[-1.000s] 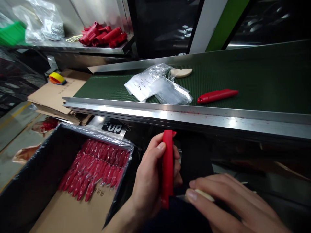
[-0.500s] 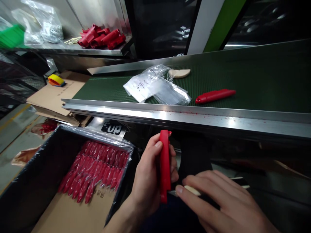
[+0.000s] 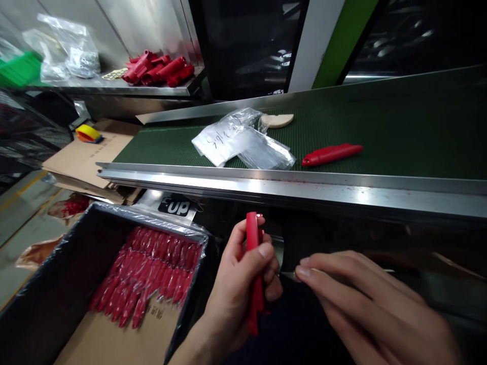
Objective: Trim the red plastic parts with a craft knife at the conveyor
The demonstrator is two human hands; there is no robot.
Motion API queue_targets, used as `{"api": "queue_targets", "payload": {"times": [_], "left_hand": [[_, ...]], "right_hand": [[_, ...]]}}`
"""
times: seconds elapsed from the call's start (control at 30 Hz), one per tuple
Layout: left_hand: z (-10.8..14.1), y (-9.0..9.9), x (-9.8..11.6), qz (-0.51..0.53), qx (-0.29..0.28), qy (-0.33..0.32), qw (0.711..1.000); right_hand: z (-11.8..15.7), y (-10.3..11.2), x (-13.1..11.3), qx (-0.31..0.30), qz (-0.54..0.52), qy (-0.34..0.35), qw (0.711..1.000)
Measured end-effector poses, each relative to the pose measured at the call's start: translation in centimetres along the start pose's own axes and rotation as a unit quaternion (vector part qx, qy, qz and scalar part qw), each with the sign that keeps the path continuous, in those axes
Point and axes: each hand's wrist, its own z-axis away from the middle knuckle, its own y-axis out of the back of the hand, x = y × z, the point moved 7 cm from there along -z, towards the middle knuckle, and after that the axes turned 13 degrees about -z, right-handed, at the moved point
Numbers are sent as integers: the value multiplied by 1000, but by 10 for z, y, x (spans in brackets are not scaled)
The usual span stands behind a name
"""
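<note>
Nearest us: our left hand [image 3: 243,284] clenched round 1 red handle [image 3: 253,268], upright; our right hand [image 3: 365,299] pinches a small blade [image 3: 289,275] just beside it. Left — box [image 3: 57,268] of red handles. Beyond — belt [image 3: 399,126], bags [image 3: 239,142], another handle [image 3: 331,154].

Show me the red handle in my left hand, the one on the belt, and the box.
red handle [image 3: 251,238], head view, upper shaft.
belt handle [image 3: 332,154], head view, mid-body.
box [image 3: 53,263], head view, left wall.

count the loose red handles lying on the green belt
1: a single red handle lies on the green belt, right of the plastic bags. Bags may hide others.
</note>
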Motion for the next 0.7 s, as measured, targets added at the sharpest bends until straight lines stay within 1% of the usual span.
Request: {"api": "queue_targets", "payload": {"times": [0.07,0.17,0.27,0.37,0.47,0.7], "left_hand": [[4,0,-4,-29,-15,-6,999],[10,-1,-11,-79,-35,6,996],[17,-3,-13,-112,-30,18,993],[21,-4,-11,-113,-5,27,993],[23,-6,-10,-116,6,32,993],[22,-5,-13,-112,-1,38,993]], "right_hand": [[-2,3,3,7,7,-1,1000],[-10,8,2,18,29,12,999],[-16,11,-1,23,43,27,998],[-17,11,-2,29,51,22,998],[-15,9,-2,32,60,20,997],[-13,5,0,35,57,25,997]]}}
